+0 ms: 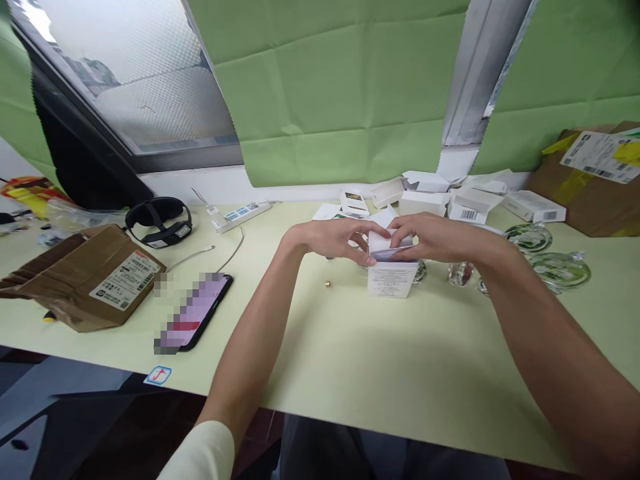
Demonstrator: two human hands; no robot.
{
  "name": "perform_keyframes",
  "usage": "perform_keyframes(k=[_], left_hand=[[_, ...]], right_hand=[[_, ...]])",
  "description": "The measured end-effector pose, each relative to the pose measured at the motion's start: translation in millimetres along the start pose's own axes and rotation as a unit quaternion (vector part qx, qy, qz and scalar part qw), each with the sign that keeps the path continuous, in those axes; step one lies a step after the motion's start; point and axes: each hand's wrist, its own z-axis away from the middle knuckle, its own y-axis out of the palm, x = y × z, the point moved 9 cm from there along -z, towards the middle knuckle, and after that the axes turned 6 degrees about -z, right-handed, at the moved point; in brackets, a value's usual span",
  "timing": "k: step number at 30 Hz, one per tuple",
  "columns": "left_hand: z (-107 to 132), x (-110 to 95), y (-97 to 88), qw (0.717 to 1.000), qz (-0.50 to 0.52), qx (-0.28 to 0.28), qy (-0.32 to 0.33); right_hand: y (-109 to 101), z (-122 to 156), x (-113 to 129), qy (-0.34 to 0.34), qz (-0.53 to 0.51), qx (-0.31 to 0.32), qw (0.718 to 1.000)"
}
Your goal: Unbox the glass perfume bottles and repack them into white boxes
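2 hands, 1 upright white box, 2 brown parcels, 1 phone, 1 power strip, 1 black headset, about 4 glass pieces.

Pale table: carton, phone, boxes.

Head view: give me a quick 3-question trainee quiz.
1. True or false: the left hand and right hand both hold the box.
2. The phone lies: A) left of the box, B) right of it, C) on it.
3. What colour are the sheets behind the table?
Key: 1 true; 2 A; 3 green.
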Motion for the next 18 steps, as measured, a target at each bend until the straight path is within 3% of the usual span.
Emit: perform_keyframes(k=[7,18], left_hand=[[-2,-3,1.9,1.0,-0.01,-0.008,0.001],[-2,-3,2.2,1.0,-0.029,-0.004,-0.007]], right_hand=[[-1,2,1,0.008,0.017,0.001,1.0],[-7,3,13,-0.045,0.009,-0.025,0.999]])
